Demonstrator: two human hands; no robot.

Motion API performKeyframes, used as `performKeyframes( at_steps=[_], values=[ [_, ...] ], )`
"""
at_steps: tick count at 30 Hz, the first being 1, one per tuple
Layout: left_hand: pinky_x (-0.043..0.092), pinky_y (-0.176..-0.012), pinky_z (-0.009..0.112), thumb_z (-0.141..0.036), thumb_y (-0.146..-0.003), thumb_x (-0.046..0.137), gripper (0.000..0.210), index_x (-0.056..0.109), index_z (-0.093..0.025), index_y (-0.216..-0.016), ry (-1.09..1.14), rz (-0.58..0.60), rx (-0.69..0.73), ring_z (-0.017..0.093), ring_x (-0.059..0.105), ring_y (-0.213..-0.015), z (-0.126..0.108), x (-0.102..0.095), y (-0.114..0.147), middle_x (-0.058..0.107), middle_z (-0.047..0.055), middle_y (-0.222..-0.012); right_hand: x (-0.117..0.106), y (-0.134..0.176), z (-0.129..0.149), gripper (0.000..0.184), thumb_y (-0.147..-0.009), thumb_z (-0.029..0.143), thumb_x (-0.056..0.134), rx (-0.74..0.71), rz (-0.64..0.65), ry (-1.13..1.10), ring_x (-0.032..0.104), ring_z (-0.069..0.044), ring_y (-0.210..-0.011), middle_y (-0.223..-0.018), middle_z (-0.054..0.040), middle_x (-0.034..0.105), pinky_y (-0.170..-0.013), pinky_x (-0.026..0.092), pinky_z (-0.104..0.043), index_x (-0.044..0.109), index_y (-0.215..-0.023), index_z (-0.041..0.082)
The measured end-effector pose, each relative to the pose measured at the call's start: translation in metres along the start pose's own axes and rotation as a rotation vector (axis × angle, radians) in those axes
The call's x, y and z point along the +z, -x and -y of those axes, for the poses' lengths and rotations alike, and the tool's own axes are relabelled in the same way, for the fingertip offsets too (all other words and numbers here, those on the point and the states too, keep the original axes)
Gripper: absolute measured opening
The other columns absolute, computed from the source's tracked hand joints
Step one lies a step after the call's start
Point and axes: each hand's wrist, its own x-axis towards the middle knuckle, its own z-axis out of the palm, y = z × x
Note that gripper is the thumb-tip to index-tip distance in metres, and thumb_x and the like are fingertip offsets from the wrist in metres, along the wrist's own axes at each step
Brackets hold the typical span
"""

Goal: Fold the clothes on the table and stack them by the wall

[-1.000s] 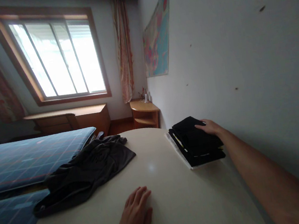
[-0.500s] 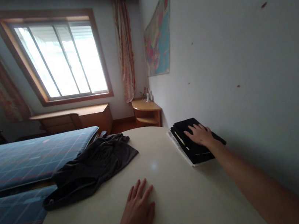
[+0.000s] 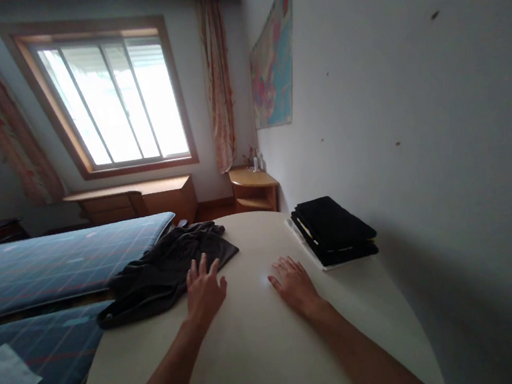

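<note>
My left hand (image 3: 205, 290) is open, fingers apart, at the near right edge of a dark garment (image 3: 154, 281). Its fingertips overlap the cloth in view; whether they touch it I cannot tell. The garment lies crumpled over the left rim of a round cream table (image 3: 260, 356). Over the middle of the tabletop is my right hand (image 3: 294, 285), open and holding nothing. To its right, a folded stack of black cloth (image 3: 334, 222) rests on a thin white sheet or bag (image 3: 305, 245) near the wall.
Blue plaid mattresses (image 3: 56, 264) stand left of the table, with a white paper (image 3: 6, 383) on the nearer one. A white wall (image 3: 452, 202) runs along the right. Beyond are a wooden desk (image 3: 165, 195) under the window and a corner shelf (image 3: 254, 179).
My right hand has left the black cloth stack and moved left to the table's middle. My left hand has moved forward to the dark garment. The view has shifted slightly.
</note>
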Motion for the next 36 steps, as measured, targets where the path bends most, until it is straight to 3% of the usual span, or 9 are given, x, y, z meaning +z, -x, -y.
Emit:
performKeyframes(
  at_steps=[3, 6, 15, 21, 24, 26, 28, 32, 36],
  values=[
    [0.030, -0.111, 0.053, -0.032, -0.093, 0.055, 0.054, 0.050, -0.017, -0.145, -0.098, -0.001, -0.231, 0.043, 0.034, -0.140, 0.023, 0.013, -0.003, 0.036, 0.020, -0.155, 0.003, 0.005, -0.006, 0.052, -0.098, 0.043, 0.044, -0.002, 0.032, -0.029, 0.031, -0.026, -0.145, -0.154, -0.0108, 0.043, -0.120, 0.017, -0.044, 0.053, -0.142, 0.018],
    [0.037, -0.105, 0.047, -0.033, -0.096, 0.049, 0.044, 0.057, -0.016, -0.136, -0.065, 0.110, -0.243, 0.037, 0.046, -0.131, 0.040, 0.021, 0.001, 0.051, 0.018, -0.143, 0.001, 0.006, -0.010, 0.052, -0.098, 0.041, 0.044, -0.008, 0.047, -0.050, 0.031, -0.025, -0.146, -0.155, -0.0108, 0.042, -0.121, 0.017, -0.043, 0.052, -0.143, 0.017],
    [0.042, -0.099, 0.031, -0.016, -0.092, 0.048, 0.025, 0.069, -0.019, -0.106, 0.103, 0.181, 0.091, 0.024, 0.054, -0.112, 0.021, 0.007, 0.017, 0.064, 0.007, -0.113, -0.004, 0.015, -0.002, 0.050, -0.096, 0.036, 0.047, -0.093, 0.099, -0.075, 0.031, -0.027, -0.146, -0.154, -0.0114, 0.043, -0.121, 0.017, -0.046, 0.054, -0.141, 0.016],
    [0.044, -0.091, 0.028, -0.004, -0.075, 0.052, 0.024, 0.067, -0.020, -0.086, 0.458, 0.271, 0.462, 0.022, 0.056, -0.103, -0.008, -0.009, 0.034, 0.064, 0.005, -0.097, -0.013, 0.022, 0.004, 0.069, -0.088, 0.040, 0.060, -0.298, 0.107, -0.108, 0.013, -0.028, -0.152, -0.162, -0.0052, 0.029, -0.121, 0.014, -0.050, 0.039, -0.151, 0.025],
    [0.045, -0.088, 0.027, -0.009, -0.072, 0.057, 0.017, 0.065, -0.022, -0.080, 0.500, 0.365, 0.551, 0.021, 0.058, -0.099, -0.013, -0.023, 0.039, 0.065, 0.003, -0.094, -0.022, 0.024, 0.006, 0.063, -0.085, 0.042, 0.066, -0.395, 0.132, -0.092, 0.031, -0.030, -0.145, -0.152, -0.0086, 0.046, -0.119, 0.021, -0.048, 0.051, -0.144, 0.024],
    [0.045, -0.085, 0.029, -0.020, -0.081, 0.059, 0.006, 0.065, -0.022, -0.078, 0.448, 0.387, 0.508, 0.022, 0.059, -0.097, -0.014, -0.032, 0.040, 0.066, 0.003, -0.092, -0.032, 0.027, 0.010, 0.042, -0.087, 0.041, 0.064, -0.422, 0.155, -0.048, 0.053, -0.027, -0.126, -0.131, -0.0106, 0.064, -0.109, 0.036, -0.041, 0.068, -0.125, 0.022],
    [0.046, -0.087, 0.034, -0.036, -0.092, 0.054, 0.020, 0.067, -0.022, -0.087, 0.349, 0.336, 0.356, 0.025, 0.061, -0.098, -0.015, -0.038, 0.040, 0.066, 0.006, -0.098, -0.044, 0.034, 0.019, 0.028, -0.090, 0.040, 0.061, -0.422, 0.174, 0.034, 0.065, -0.024, -0.103, -0.108, -0.0102, 0.072, -0.091, 0.046, -0.034, 0.076, -0.102, 0.020],
    [0.042, -0.100, 0.047, -0.050, -0.100, 0.038, 0.054, 0.046, -0.017, -0.142, 0.184, 0.199, -0.043, 0.036, 0.053, -0.125, -0.013, -0.033, 0.035, 0.041, 0.020, -0.149, -0.059, 0.060, 0.052, 0.022, -0.085, 0.037, 0.063, -0.530, 0.273, 0.149, 0.069, -0.021, -0.081, -0.087, -0.0069, 0.074, -0.070, 0.045, -0.028, 0.076, -0.082, 0.019],
    [0.034, -0.106, 0.057, -0.058, -0.097, 0.039, 0.075, 0.016, -0.023, -0.159, 0.217, 0.322, -0.139, 0.044, 0.036, -0.140, -0.004, -0.016, 0.030, 0.013, 0.022, -0.163, -0.047, 0.089, 0.088, 0.017, -0.082, 0.037, 0.068, -0.866, 0.490, 0.064, 0.070, -0.018, -0.077, -0.080, -0.0004, 0.076, -0.059, 0.040, -0.025, 0.075, -0.081, 0.022]
  ],
)
